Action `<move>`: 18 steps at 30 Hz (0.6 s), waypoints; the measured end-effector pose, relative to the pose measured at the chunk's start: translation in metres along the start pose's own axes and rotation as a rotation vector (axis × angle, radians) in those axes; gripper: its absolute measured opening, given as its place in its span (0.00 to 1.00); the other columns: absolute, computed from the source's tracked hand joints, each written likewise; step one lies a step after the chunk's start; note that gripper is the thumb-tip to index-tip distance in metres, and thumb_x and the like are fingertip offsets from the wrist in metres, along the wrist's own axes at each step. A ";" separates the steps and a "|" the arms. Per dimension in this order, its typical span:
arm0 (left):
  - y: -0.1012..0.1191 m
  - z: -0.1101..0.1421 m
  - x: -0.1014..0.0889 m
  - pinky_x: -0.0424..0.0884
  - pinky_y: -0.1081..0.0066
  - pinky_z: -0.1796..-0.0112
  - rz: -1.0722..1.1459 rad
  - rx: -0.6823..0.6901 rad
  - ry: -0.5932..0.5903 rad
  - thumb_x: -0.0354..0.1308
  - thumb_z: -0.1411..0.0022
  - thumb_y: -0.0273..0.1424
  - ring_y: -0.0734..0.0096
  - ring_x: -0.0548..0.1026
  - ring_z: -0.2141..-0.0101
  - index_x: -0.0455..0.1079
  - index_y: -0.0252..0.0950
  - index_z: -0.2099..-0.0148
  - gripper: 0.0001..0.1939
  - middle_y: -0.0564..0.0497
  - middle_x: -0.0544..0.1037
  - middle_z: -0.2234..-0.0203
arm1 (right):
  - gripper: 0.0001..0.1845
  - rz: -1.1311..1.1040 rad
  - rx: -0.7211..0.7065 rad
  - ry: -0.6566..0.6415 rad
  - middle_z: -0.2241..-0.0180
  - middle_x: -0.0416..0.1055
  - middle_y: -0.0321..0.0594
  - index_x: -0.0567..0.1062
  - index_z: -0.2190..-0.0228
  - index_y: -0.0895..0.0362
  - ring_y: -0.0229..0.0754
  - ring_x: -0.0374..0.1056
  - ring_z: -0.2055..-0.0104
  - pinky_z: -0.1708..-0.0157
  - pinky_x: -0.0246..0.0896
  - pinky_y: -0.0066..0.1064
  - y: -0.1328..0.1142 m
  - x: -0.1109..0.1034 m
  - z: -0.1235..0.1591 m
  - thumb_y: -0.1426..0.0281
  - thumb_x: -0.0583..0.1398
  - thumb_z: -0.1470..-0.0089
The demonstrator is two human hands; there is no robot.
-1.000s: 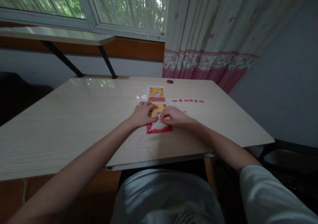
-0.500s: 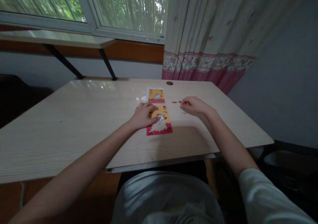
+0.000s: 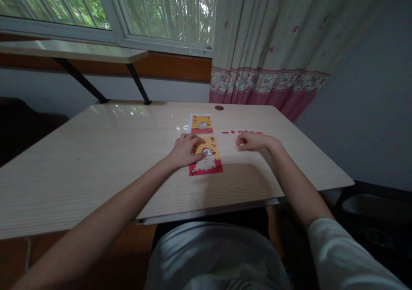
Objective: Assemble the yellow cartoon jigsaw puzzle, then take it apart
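A yellow and red jigsaw puzzle (image 3: 216,156) with a white cartoon animal lies on the desk, a pale gap in its lower middle. My left hand (image 3: 186,150) rests on the puzzle's left side, fingers spread, thumb on the animal. To the right, my right hand (image 3: 252,141) is low at the desk, thumb and fingertips closed around a small pale puzzle piece, mostly hidden by the fingers. Behind this hand runs a row of several red puzzle pieces (image 3: 232,131), partly covered by it. A matching picture card (image 3: 202,124) lies just beyond the puzzle.
The wooden desk (image 3: 128,161) has a round cable hole (image 3: 219,107) near its back edge. A raised shelf (image 3: 96,52) on black supports stands at the back left. Behind are a window (image 3: 167,11) and a flowered curtain (image 3: 270,45). A dark chair (image 3: 380,212) is at the right.
My right hand has moved from the red row slightly toward me, onto the pale piece. More of the red row now shows. My left hand stays on the puzzle.
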State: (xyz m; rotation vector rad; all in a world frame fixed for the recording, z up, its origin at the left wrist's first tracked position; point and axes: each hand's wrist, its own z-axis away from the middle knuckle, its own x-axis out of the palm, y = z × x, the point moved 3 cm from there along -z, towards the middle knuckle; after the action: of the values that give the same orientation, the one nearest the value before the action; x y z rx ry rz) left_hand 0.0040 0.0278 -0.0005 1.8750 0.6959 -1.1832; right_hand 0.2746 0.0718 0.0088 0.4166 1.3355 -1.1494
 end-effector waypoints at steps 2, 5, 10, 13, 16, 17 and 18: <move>-0.001 -0.001 0.000 0.60 0.53 0.54 0.012 0.005 0.021 0.56 0.46 0.48 0.50 0.63 0.52 0.70 0.39 0.52 0.24 0.45 0.70 0.53 | 0.12 0.004 -0.004 0.001 0.71 0.70 0.39 0.73 0.67 0.60 0.36 0.61 0.73 0.73 0.52 0.26 0.001 0.000 0.000 0.66 0.62 0.55; -0.002 -0.002 -0.001 0.60 0.54 0.54 0.029 0.007 0.041 0.55 0.45 0.48 0.52 0.64 0.53 0.70 0.39 0.53 0.23 0.46 0.71 0.56 | 0.13 0.006 -0.002 0.000 0.71 0.70 0.40 0.73 0.66 0.60 0.36 0.61 0.72 0.73 0.53 0.27 0.002 0.001 0.000 0.66 0.62 0.55; -0.004 -0.002 -0.001 0.61 0.54 0.54 0.042 -0.012 0.076 0.56 0.45 0.47 0.52 0.65 0.54 0.71 0.38 0.54 0.22 0.45 0.72 0.57 | 0.12 -0.033 -0.004 0.003 0.71 0.70 0.40 0.73 0.67 0.60 0.36 0.62 0.72 0.73 0.53 0.26 0.001 0.001 0.000 0.67 0.62 0.56; -0.004 -0.003 -0.001 0.61 0.55 0.54 0.046 -0.018 0.088 0.56 0.45 0.47 0.52 0.65 0.53 0.71 0.38 0.54 0.22 0.44 0.72 0.57 | 0.11 -0.083 -0.002 -0.017 0.72 0.70 0.38 0.72 0.68 0.60 0.35 0.61 0.73 0.74 0.53 0.26 -0.001 0.001 0.000 0.68 0.62 0.55; -0.003 -0.003 -0.002 0.61 0.55 0.54 0.055 -0.005 0.096 0.56 0.44 0.45 0.53 0.66 0.54 0.71 0.38 0.54 0.20 0.45 0.72 0.58 | 0.11 -0.112 -0.015 -0.008 0.74 0.69 0.36 0.72 0.67 0.60 0.34 0.61 0.74 0.74 0.52 0.26 -0.005 0.000 0.001 0.69 0.61 0.55; -0.002 -0.003 -0.003 0.61 0.55 0.53 0.059 -0.003 0.097 0.56 0.44 0.45 0.54 0.66 0.54 0.72 0.38 0.55 0.20 0.45 0.73 0.58 | 0.10 -0.115 -0.026 0.005 0.74 0.69 0.36 0.72 0.67 0.60 0.34 0.61 0.74 0.74 0.52 0.26 -0.007 0.000 0.001 0.70 0.61 0.55; -0.001 -0.002 -0.004 0.61 0.55 0.53 0.064 -0.003 0.098 0.56 0.44 0.44 0.54 0.66 0.54 0.72 0.38 0.55 0.19 0.45 0.73 0.59 | 0.10 -0.117 -0.041 0.028 0.75 0.68 0.36 0.73 0.68 0.60 0.34 0.60 0.75 0.74 0.52 0.26 -0.010 0.000 0.001 0.70 0.61 0.55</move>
State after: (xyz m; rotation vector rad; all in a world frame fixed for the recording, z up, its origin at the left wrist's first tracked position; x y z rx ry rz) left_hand 0.0028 0.0303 0.0030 1.9487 0.6853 -1.0548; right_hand 0.2665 0.0669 0.0129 0.3292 1.4207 -1.2141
